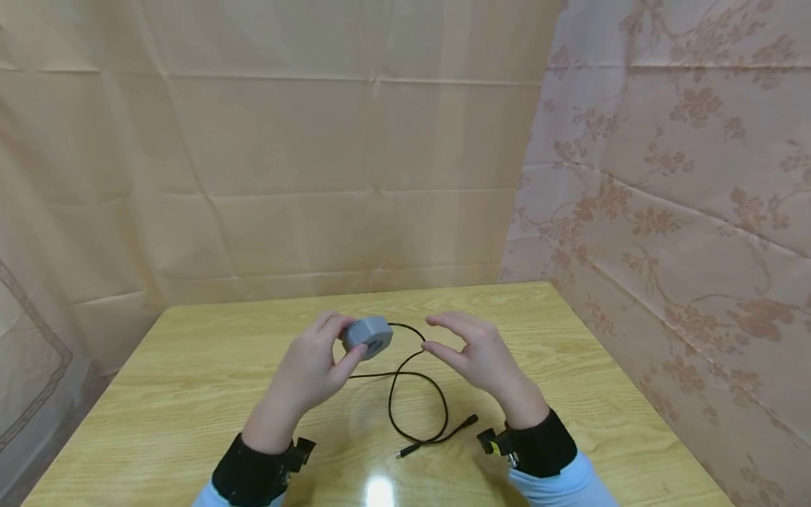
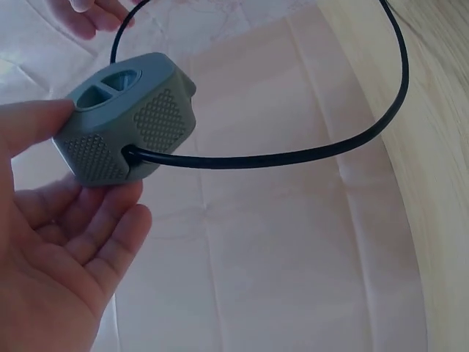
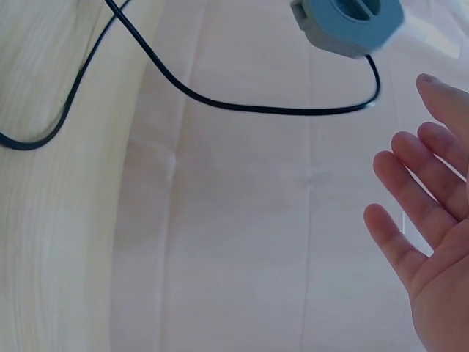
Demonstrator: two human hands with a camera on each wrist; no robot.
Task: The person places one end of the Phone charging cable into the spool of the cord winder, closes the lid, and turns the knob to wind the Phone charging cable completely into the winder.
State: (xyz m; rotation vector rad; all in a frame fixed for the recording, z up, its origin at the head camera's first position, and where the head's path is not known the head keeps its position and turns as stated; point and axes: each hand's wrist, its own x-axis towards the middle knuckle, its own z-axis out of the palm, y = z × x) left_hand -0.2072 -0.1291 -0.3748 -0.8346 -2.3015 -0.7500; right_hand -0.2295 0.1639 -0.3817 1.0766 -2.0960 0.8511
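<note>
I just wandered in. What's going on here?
A person at a wooden table is handling a small grey-blue case with a black cable coming out of it. The left grip pinches the case up off the table. The right grip is open beside it, fingers apart, holding nothing. The cable makes a loop, and its two plugs lie on the table between the person's forearms.
</note>
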